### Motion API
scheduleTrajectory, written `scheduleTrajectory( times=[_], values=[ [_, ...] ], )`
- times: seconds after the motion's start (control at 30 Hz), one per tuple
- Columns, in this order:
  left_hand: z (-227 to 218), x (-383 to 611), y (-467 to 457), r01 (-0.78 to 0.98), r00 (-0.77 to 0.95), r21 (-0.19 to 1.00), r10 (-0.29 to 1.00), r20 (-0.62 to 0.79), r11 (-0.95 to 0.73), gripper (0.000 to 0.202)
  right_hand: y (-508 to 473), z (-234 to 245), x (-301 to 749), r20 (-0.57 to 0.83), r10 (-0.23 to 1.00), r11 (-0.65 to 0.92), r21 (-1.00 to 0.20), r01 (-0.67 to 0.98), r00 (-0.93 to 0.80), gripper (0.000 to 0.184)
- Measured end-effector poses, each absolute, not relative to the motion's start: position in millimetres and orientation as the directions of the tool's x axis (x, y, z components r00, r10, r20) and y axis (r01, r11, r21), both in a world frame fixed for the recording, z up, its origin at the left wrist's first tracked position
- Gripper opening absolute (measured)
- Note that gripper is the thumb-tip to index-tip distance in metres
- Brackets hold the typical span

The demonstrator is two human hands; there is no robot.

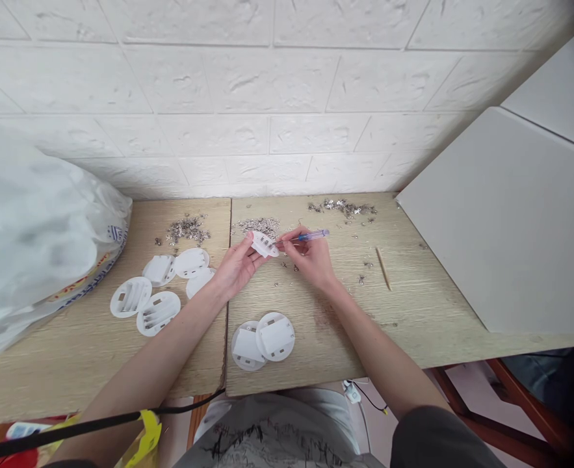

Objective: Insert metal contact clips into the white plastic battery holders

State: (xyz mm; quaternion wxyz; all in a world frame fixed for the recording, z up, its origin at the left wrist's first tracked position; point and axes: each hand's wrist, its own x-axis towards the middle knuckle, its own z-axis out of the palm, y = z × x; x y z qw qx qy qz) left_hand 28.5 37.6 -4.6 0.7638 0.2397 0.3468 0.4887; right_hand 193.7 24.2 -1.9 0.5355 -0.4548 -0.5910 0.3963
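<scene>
My left hand (239,268) is closed on the edge of a round white plastic battery holder (264,244), held tilted above the table with its slotted side showing. Between the fingers of my right hand (311,258) is a small screwdriver (313,234) with a clear blue-purple handle. Its tip points left into the battery holder; the exact contact is too small to make out. Just behind the hands lies a heap of small metal pieces (260,226). Two more white discs (275,337) overlap near the table's front edge.
Several white discs (158,313) lie left of my left forearm. Metal bits are heaped at the left (188,229) and back right (345,208). A thin wooden stick (383,268) lies at right. A plastic bag (47,240) and grey panel (506,227) flank the table.
</scene>
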Motion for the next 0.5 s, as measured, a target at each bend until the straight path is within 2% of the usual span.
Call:
scheduleTrajectory(
  times=[0.37,0.5],
  values=[
    [-5.1,28.3,37.7,-0.584,0.273,0.699,0.911,-0.31,0.413,0.029,23.9,-3.7,193.1,0.293,0.956,0.292,-0.947,0.131,-0.009,0.012],
    [-6.3,28.2,38.1,-0.581,0.286,0.705,0.913,-0.29,0.406,0.027,23.7,-3.1,195.0,0.341,0.939,0.344,-0.912,0.223,-0.05,0.011]
  ],
)
